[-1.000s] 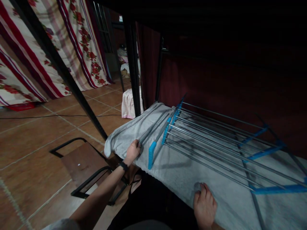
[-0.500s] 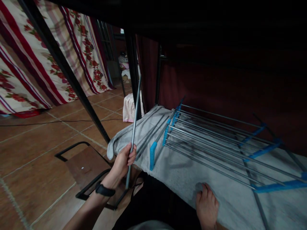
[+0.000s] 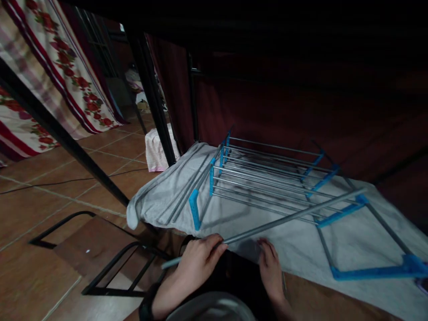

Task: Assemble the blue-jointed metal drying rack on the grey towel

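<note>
My left hand (image 3: 203, 258) is wrapped round a grey metal rod (image 3: 267, 226), which slants up to the right across the front of a drying rack. My right hand (image 3: 270, 267) rests by the bed's front edge with its fingers loosely extended and nothing in them. The rack (image 3: 267, 178), made of thin metal bars with blue plastic joints (image 3: 341, 214), lies on a grey blanket (image 3: 234, 218). To its left, several loose metal rods (image 3: 187, 191) lie side by side on the blanket. The rod's far end overlaps the rack's right blue joint; whether it touches cannot be told.
Black bed-frame posts (image 3: 149, 89) rise on the left, with a dark upper bunk overhead. A brown folding chair (image 3: 96, 254) with black tubes stands on the tiled floor (image 3: 30, 218). A floral striped curtain (image 3: 67, 67) hangs at far left; a dark red curtain (image 3: 261, 107) lines the back.
The rod in my left hand has swung from nearly upright to a low slant over the rack. My left hand has moved right, and my right hand's fingers have straightened. The view has turned right.
</note>
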The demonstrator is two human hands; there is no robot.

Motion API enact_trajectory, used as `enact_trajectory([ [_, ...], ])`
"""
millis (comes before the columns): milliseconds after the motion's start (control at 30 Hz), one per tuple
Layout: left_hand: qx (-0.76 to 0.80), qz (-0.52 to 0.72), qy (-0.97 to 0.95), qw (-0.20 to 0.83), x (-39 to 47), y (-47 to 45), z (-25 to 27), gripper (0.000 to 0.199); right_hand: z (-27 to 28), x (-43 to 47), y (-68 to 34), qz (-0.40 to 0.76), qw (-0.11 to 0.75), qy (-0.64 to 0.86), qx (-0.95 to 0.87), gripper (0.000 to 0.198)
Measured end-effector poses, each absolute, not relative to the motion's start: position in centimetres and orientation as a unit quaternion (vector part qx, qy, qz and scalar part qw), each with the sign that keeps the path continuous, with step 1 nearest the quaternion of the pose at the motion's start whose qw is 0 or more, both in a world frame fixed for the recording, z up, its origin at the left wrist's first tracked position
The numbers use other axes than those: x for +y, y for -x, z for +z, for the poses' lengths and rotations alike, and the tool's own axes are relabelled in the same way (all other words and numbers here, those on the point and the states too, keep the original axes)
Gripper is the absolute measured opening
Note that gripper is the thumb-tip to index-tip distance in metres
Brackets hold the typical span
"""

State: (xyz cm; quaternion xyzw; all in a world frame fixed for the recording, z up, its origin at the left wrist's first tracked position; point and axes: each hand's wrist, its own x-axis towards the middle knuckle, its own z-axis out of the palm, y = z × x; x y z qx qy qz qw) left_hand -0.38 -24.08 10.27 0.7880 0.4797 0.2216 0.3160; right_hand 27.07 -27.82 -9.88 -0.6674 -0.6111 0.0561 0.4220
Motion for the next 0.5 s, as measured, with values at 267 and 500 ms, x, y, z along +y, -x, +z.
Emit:
enact_trajectory([
  [267,0.436,0.143,-0.846,0.273,-24.8,-1.2,6.4,0.033,-2.0,-35.1,-23.6,0.046,0.442,0.611,-0.655,0.035],
  [500,0.413,0.106,-0.889,0.164,-23.7,0.6,2.9,0.042,-0.6,-35.6,-24.7,0.010,0.485,0.657,-0.577,0.034],
])
